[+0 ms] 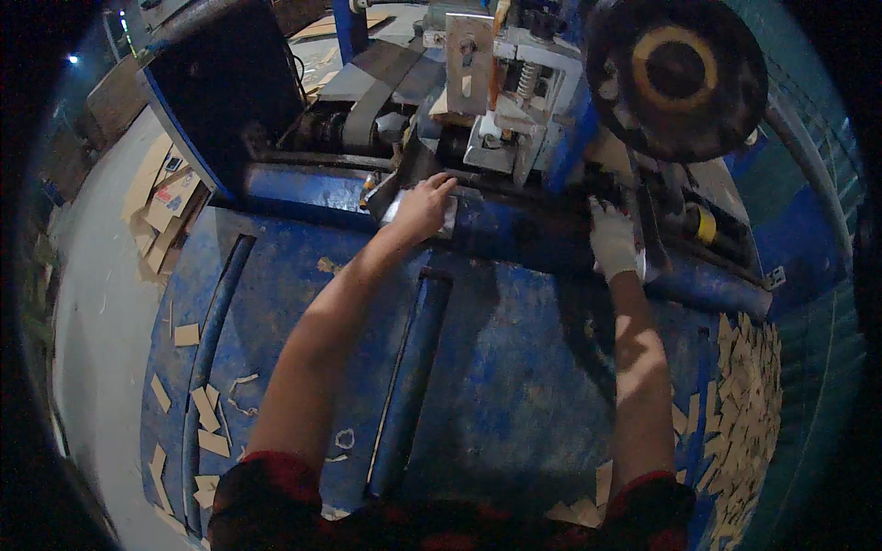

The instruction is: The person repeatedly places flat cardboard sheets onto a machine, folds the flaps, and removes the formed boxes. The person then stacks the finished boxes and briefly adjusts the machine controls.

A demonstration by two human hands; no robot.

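Note:
My bare left hand (423, 211) lies with fingers stretched out over the front edge of a blue machine (514, 225), touching or just above a shiny metal plate (448, 217). Nothing shows in its grasp. Further right, my right hand (614, 241) wears a pale glove and reaches to the same edge. Its fingers point away from me, slightly apart, and the tips fade into shadow beside dark machine parts. Between and beyond the hands stands a metal head with a spring (527, 81). A strip of brown-grey material (372, 106) runs down into the machine on the left.
A large dark round reel (678, 78) hangs at the upper right. Small cardboard pieces (746, 404) pile up at the right of the blue table (514, 367), with others at its left. Flat cardboard sheets (165, 207) lie on the grey floor (101, 303).

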